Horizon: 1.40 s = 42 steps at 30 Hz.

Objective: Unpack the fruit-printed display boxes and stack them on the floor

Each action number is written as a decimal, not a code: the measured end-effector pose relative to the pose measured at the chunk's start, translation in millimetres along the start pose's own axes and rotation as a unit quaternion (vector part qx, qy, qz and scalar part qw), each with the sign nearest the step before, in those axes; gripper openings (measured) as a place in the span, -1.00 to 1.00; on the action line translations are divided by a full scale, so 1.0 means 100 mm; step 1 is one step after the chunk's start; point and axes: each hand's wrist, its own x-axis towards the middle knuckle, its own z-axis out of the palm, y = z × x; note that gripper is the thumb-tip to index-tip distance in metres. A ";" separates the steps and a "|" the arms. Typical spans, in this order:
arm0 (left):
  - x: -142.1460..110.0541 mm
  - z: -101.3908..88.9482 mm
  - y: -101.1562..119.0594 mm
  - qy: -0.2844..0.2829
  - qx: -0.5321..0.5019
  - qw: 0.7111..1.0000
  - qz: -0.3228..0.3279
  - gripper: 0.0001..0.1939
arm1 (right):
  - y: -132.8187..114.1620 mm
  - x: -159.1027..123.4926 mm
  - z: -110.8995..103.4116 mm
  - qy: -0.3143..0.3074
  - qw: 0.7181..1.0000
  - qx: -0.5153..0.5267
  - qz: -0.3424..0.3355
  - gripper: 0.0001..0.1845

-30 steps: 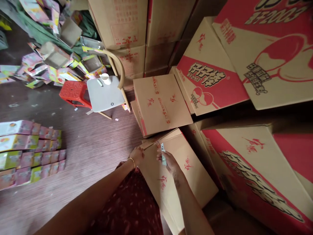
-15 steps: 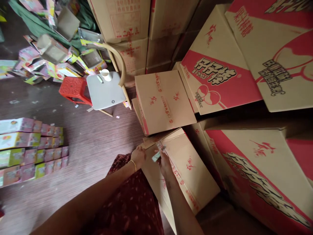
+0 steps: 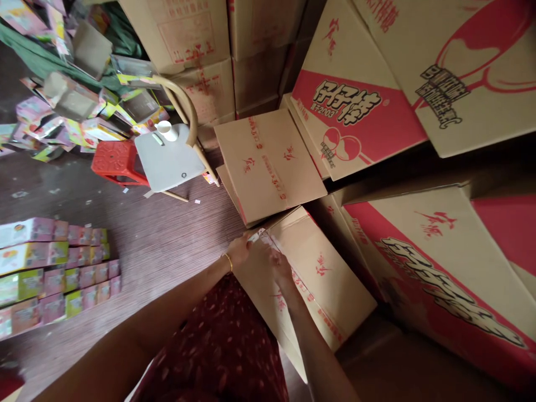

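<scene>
A brown cardboard box (image 3: 322, 279) with red print and a taped seam lies tilted in front of my knees. My left hand (image 3: 239, 252), with a gold bangle on the wrist, grips the box's near left corner. My right hand (image 3: 277, 263) rests on the top of the box at the taped seam, fingers curled around a small pale tool (image 3: 254, 237). Only the tool's tip shows, at the far corner of the seam. My red patterned skirt (image 3: 218, 346) fills the bottom middle.
More brown boxes (image 3: 268, 162) lean behind it. Large pink-and-tan cartons (image 3: 422, 262) are stacked at right and along the back. A grey chair (image 3: 167, 162) with a white cup, a red stool (image 3: 115, 162) and rows of small colourful packs (image 3: 54, 273) stand on the floor at left.
My right hand has slid with the tool up the taped seam toward the box's far corner, closer to my left hand. The view has shifted slightly.
</scene>
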 end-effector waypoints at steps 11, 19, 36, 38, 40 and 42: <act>0.43 -0.31 0.25 -0.046 0.150 0.986 0.055 -0.63 | 0.42 -0.46 -0.19 0.052 0.899 -0.434 -0.009 -0.33; 0.56 -0.48 0.52 -0.093 0.220 0.962 0.129 -0.65 | 0.56 -0.48 -0.18 0.007 0.885 -0.464 -0.028 -0.22; 0.38 -0.35 -0.04 -0.079 0.221 0.964 0.122 -0.63 | 0.52 -0.52 -0.25 -0.014 0.889 -0.457 -0.019 -0.18; 0.29 -0.33 -0.11 -0.083 0.223 0.965 0.114 -0.63 | 0.52 -0.53 -0.24 -0.015 0.888 -0.458 -0.021 -0.19; 0.22 -0.32 -0.16 -0.086 0.219 0.965 0.114 -0.63 | 0.51 -0.52 -0.23 -0.013 0.887 -0.461 -0.012 -0.18; 0.16 -0.32 -0.19 -0.086 0.214 0.967 0.111 -0.62 | 0.50 -0.52 -0.23 -0.010 0.888 -0.459 -0.006 -0.16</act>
